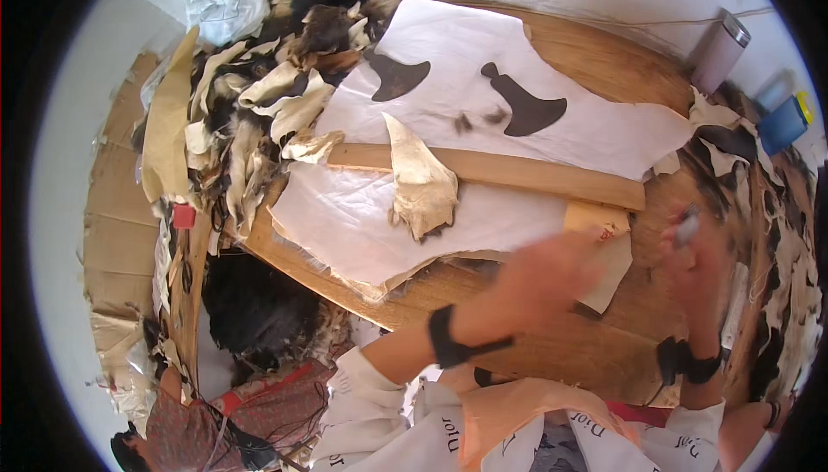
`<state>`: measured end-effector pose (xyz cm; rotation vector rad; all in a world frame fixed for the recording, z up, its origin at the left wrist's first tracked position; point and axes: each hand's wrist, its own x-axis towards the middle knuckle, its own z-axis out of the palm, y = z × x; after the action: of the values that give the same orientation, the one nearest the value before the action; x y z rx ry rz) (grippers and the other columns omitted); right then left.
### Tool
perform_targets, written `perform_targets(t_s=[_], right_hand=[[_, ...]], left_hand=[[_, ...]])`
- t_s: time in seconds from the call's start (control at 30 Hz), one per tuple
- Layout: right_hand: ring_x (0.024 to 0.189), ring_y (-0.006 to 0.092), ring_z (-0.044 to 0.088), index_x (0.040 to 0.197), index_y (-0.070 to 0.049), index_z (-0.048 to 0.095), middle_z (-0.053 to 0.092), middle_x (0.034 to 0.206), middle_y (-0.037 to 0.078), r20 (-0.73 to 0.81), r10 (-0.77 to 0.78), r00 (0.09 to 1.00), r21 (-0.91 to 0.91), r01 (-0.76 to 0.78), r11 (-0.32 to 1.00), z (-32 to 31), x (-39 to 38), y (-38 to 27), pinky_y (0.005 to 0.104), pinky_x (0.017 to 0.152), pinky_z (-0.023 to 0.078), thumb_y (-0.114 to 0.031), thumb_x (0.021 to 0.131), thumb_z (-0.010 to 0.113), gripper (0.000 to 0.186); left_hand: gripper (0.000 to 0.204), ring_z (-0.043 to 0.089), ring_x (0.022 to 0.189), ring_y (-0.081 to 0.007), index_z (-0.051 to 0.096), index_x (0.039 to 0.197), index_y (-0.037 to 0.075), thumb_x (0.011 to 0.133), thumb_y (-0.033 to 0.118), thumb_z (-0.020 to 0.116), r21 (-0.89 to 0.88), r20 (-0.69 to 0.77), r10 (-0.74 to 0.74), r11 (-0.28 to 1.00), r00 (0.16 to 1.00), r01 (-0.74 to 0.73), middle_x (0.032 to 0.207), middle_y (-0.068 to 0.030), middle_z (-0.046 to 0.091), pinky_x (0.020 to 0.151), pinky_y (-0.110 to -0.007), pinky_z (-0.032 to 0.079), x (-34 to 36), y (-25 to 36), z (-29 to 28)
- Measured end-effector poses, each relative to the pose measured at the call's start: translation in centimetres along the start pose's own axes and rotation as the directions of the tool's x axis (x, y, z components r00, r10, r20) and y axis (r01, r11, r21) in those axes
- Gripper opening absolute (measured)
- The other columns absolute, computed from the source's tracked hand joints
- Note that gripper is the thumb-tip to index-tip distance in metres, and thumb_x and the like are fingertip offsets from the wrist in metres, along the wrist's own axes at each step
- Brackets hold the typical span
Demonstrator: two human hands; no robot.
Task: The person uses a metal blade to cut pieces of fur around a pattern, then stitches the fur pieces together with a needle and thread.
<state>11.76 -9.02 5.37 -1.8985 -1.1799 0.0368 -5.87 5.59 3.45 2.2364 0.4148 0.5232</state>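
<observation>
My left hand [539,282], smeared by motion, is over the right part of the wooden board [483,286]. Its fingers overlap a pale yellowish piece of card or hide [614,275], and I cannot make out whether they grip it. To the right, my blurred right hand [697,261] is closed round a small grey tool [687,226] whose kind is unclear. A large white hide [345,222] spreads over the board, with a long wooden bar [535,174] across it. One cream hide scrap [421,179] lies over the bar. Two dark curved templates [398,78] rest beyond it.
Furry hide scraps [285,92] are heaped at the left, below a white plastic bag [224,6]. A pinkish flask [723,51] and a blue container with a yellow lid [783,125] stand at the far right. More hide pieces [780,291] line the right edge.
</observation>
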Motion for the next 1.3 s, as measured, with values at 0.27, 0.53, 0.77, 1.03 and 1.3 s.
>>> perform_targets(t_s=[0.27, 0.53, 0.77, 1.03, 1.3], right_hand=[[0.074, 0.0247, 0.058, 0.098, -0.001, 0.061, 0.060, 0.079, 0.016, 0.069, 0.293, 0.954, -0.431, -0.236, 0.871, -4.5, 0.6, 13.4, 0.0326, 0.066, 0.044, -0.018, 0.077, 0.061, 0.027], [0.086, 0.0343, 0.055, 0.110, -0.013, 0.062, 0.057, 0.086, 0.018, -0.025, 0.386, 0.922, -0.506, -0.345, 0.791, -4.7, -1.0, 19.5, 0.0410, 0.072, 0.042, -0.031, 0.078, 0.061, 0.037], [0.084, 0.0304, 0.052, 0.110, -0.009, 0.060, 0.052, 0.081, 0.013, -0.040, 0.362, 0.931, -0.561, -0.321, 0.763, -5.8, -2.3, 20.0, 0.0368, 0.074, 0.042, -0.026, 0.076, 0.063, 0.038], [0.089, 0.0320, 0.052, 0.098, -0.006, 0.060, 0.054, 0.088, 0.013, -0.002, 0.246, 0.969, -0.435, -0.223, 0.873, -6.9, -3.2, 14.0, 0.0407, 0.076, 0.042, -0.017, 0.075, 0.061, 0.026], [0.079, 0.0288, 0.052, 0.082, -0.006, 0.053, 0.052, 0.081, 0.010, 0.378, 0.057, 0.924, -0.150, 0.001, 0.989, -6.3, -6.8, 8.3, 0.0377, 0.067, 0.043, -0.016, 0.069, 0.067, 0.022]], left_hand=[[0.041, 0.038, 0.118, -0.0340, 0.062, 0.108, 0.019, 0.070, 0.003, 0.063, 0.757, -0.060, 0.113, 0.653, 0.992, -0.029, 0.132, -0.0122, 0.042, 0.098, -0.046, 0.030, 2.0, -12.8, -12.8], [0.014, 0.058, 0.094, -0.0235, 0.066, 0.085, 0.010, 0.072, 0.013, 0.069, 0.783, -0.048, -0.040, 0.618, 0.998, 0.062, 0.094, -0.0052, 0.065, 0.091, -0.040, 0.035, 3.2, -11.2, -15.5], [0.015, 0.059, 0.078, -0.0223, 0.064, 0.090, 0.005, 0.078, 0.014, 0.063, 0.772, -0.191, 0.461, 0.616, 0.866, -0.158, 0.084, -0.0059, 0.064, 0.074, -0.034, 0.044, 4.0, 4.7, -6.4], [0.016, 0.057, 0.084, -0.0189, 0.061, 0.087, 0.010, 0.072, 0.010, 0.061, 0.394, 0.373, 0.341, 0.784, 0.863, -0.480, 0.090, -0.0021, 0.060, 0.080, -0.037, 0.040, -2.9, 3.6, 6.3], [0.022, 0.055, 0.088, -0.0252, 0.060, 0.093, 0.007, 0.071, 0.005, 0.061, 0.491, 0.231, 0.188, 0.824, 0.955, -0.282, 0.096, -0.0065, 0.059, 0.073, -0.037, 0.045, 0.5, 1.5, 5.8]])
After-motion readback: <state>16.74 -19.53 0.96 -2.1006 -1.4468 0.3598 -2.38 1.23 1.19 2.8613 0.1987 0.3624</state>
